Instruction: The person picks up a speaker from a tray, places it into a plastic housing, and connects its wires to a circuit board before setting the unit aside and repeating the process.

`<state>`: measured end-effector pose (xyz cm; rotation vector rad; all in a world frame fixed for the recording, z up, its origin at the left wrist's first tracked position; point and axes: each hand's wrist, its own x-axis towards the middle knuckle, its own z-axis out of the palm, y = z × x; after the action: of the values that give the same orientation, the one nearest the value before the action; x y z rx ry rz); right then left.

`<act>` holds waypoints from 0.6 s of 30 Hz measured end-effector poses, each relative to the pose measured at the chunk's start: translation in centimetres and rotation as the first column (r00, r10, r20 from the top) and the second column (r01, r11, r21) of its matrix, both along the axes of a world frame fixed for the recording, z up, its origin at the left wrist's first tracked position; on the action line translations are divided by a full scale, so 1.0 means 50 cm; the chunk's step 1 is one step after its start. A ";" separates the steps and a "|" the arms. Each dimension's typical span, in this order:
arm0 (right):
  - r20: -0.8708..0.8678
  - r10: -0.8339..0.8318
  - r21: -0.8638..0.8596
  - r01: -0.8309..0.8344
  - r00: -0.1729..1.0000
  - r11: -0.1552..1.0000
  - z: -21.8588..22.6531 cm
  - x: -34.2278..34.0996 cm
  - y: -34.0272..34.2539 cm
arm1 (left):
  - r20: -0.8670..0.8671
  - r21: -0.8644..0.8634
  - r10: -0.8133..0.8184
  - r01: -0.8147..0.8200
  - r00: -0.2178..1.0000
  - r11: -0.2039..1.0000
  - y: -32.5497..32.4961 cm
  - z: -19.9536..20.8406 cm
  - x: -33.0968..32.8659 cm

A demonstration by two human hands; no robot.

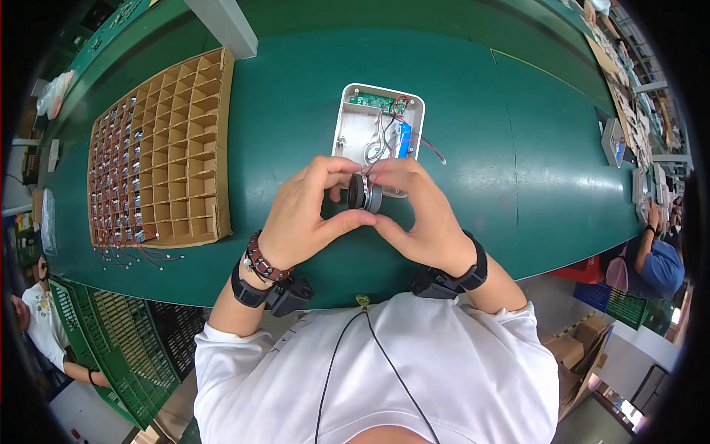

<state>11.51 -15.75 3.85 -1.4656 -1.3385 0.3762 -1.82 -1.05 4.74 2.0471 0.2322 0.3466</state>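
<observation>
Between my two hands is a small round black speaker (364,194), held on edge above the near end of an open white plastic housing (342,111). My left hand (314,203) grips its left side with thumb and fingers. On the other side my right hand (414,203) closes round it, fingertips near the wires. Inside the housing lie a green circuit board (379,101), a blue battery (404,139) and loose grey, black and red wires. One lead with a white plug (443,160) hangs over the housing's right edge. My fingers partly hide the speaker and the housing's near end.
On the left of the green table (296,96) stands a divided cardboard box (222,148), its left cells filled with wired blue parts. A grey post (225,29) rises behind it. More housings (612,142) lie at the far right. People work at both sides; green crates (122,348) stand lower left.
</observation>
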 end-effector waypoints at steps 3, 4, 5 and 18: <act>0.066 -0.005 0.000 0.005 0.998 1.000 -0.003 0.003 0.000 | 0.102 0.104 0.079 -0.089 0.992 0.991 0.017 -0.023 0.004; 0.073 -0.040 -0.020 0.041 0.997 0.999 -0.001 0.006 0.003 | 0.180 0.173 0.147 -0.178 0.973 0.969 0.030 -0.041 0.007; 0.083 -0.073 -0.039 0.077 0.994 0.996 0.002 0.011 0.008 | 0.262 0.234 0.208 -0.271 0.942 0.934 0.042 -0.055 0.010; 0.634 0.068 -0.149 0.035 0.770 0.988 0.020 0.075 0.056 | 0.071 0.110 0.106 -0.113 0.992 0.988 0.055 -0.092 0.010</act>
<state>15.25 -12.93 4.86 -1.8015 -1.8950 -0.0355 -1.34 1.71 0.15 2.1358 0.2916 0.5035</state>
